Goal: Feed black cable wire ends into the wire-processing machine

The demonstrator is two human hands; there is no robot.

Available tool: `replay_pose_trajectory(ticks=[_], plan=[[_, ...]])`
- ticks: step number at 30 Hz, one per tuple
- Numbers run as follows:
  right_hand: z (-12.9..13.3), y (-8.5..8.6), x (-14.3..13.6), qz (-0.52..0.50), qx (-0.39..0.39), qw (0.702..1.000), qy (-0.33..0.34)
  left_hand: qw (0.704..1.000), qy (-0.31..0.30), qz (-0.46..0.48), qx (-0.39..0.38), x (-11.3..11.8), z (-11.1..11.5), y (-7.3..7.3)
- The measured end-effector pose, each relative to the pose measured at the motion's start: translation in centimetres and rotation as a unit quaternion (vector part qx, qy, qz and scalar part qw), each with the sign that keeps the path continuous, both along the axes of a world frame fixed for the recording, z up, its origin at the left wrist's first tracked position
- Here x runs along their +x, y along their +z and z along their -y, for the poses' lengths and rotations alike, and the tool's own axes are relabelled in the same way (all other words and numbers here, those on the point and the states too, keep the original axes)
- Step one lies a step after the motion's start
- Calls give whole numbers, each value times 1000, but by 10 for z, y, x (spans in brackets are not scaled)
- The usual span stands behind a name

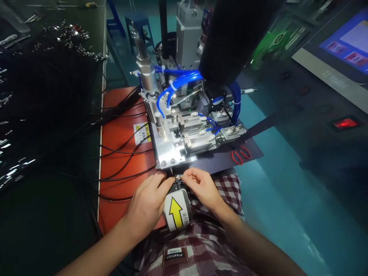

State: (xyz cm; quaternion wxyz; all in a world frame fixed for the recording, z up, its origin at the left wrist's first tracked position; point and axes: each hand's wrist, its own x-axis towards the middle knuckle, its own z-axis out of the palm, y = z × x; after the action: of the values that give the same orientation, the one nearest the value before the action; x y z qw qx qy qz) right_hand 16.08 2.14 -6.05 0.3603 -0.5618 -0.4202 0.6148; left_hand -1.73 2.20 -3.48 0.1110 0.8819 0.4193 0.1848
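My left hand (149, 199) is closed at the front edge of a metal machine (169, 149), its thumb and fingertips at a small metallic piece (178, 178). My right hand (201, 186) pinches at the same spot from the right, fingertips close to the left thumb. What exactly each hand grips is too small to make out. Just below the fingertips is a black fixture (176, 188), and under it a white label with a yellow arrow (176, 214). Black cables (123, 178) run in from the left towards my left hand.
Red-handled scissors (241, 155) lie on the dark plate right of the machine. Blue air tubes (184, 78) arch over it. A large bundle of black cables (43, 84) fills the left table. A black post (232, 42) hangs above, and a screen (347, 42) stands at upper right.
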Motion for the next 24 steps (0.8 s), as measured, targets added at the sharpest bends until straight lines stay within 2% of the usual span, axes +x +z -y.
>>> replay_pose_trajectory(ticks=[4,7,13,20,24], plan=[[-1,-7,1,-44,-3,999,-11,998,24,-59,18,2,3,6],[0,-12,-2,-29,17,999,-11,993,22,-110,-20,2,7,8],[2,-16,-9,16,46,998,-37,992,15,-111,-55,1,9,4],[-3,-10,-10,-51,12,998,-21,994,17,-100,-41,2,8,4],[-3,-11,-9,-46,34,998,-9,995,19,-91,-29,2,8,3]])
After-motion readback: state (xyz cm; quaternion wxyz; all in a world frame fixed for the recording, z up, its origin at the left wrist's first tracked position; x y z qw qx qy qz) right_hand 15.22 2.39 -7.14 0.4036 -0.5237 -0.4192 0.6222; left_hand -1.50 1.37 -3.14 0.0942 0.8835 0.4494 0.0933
